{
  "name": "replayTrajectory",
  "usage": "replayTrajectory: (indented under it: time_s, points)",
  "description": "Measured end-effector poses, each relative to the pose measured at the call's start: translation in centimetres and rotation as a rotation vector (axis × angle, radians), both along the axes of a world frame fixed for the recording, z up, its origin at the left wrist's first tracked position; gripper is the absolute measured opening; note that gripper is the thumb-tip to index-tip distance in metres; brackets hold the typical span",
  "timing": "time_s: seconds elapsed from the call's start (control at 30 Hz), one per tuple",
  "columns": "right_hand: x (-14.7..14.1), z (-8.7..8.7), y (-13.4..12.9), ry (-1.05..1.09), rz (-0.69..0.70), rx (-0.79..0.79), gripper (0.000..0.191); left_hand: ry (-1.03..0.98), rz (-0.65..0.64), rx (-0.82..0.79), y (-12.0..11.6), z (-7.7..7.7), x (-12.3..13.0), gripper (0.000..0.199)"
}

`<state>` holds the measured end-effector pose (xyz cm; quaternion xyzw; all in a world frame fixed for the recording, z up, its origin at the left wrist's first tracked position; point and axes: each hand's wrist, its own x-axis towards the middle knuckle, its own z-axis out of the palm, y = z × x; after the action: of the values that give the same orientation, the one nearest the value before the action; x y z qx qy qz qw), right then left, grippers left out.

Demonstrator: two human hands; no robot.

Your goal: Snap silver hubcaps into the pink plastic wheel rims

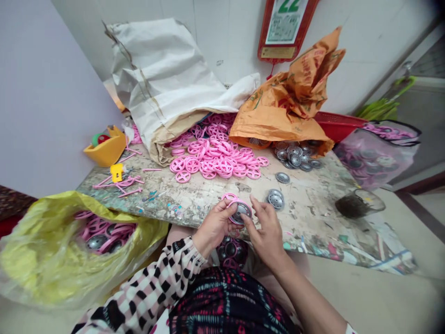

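Note:
My left hand (217,225) is closed around a pink plastic wheel (251,213) with a round grey hubcap (240,212) seated in its face. Behind its fingertips shows the rim of a second pink ring (229,196); I cannot tell whether that one is held too. My right hand (266,227) touches the hubcap's edge with its thumb, its fingers apart and lifted off the wheel. Loose grey hubcaps (276,199) lie on the worn table (306,208) just beyond it. On my lap, below both hands, are several wheels with hubcaps (231,250).
Pink wheels (219,160) spill from a white sack (163,69), grey hubcaps (295,155) from an orange sack (278,106). A yellow bag (41,255) of wheels stands left, a clear bag (375,153) right. A dark-filled cup (358,204) lies near the right edge; pink sticks (130,191) lie left.

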<state>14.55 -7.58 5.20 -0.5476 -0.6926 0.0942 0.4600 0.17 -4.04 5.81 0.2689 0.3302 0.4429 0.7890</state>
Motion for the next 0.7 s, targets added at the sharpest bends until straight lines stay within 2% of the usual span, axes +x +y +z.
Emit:
replayTrajectory:
  time_s: [0.1, 0.17, 0.27, 0.37, 0.53, 0.63, 0.7]
  points:
    - [0.5, 1.2, 0.0, 0.167, 0.097, -0.166, 0.035, 0.009, -0.025, 0.016, -0.3, 0.6, 0.2, 0.037]
    - [0.7, 1.5, 0.0, 0.27, 0.112, -0.263, 0.029, 0.04, -0.031, 0.044, -0.6, 0.8, 0.4, 0.037]
    - [0.7, 1.3, -0.3, 0.396, 0.109, -0.371, 0.028, 0.097, -0.063, 0.078, -0.9, 0.8, 0.6, 0.036]
    - [0.2, 0.8, -0.6, 0.509, 0.082, -0.379, 0.026, 0.138, -0.071, 0.086, -1.2, 0.6, 0.7, 0.036]
    - [-0.3, -0.7, -0.6, 0.658, 0.056, -0.385, 0.027, 0.216, -0.06, 0.098, -1.3, 0.1, 1.0, 0.032]
    - [0.6, -2.5, -0.6, 0.642, 0.098, -0.492, 0.032, 0.325, -0.07, 0.101, -0.9, -0.9, 0.9, 0.029]
    - [1.4, -3.8, -1.0, 0.576, 0.13, -0.567, 0.032, 0.426, -0.025, 0.125, -0.5, -1.7, 0.6, 0.028]
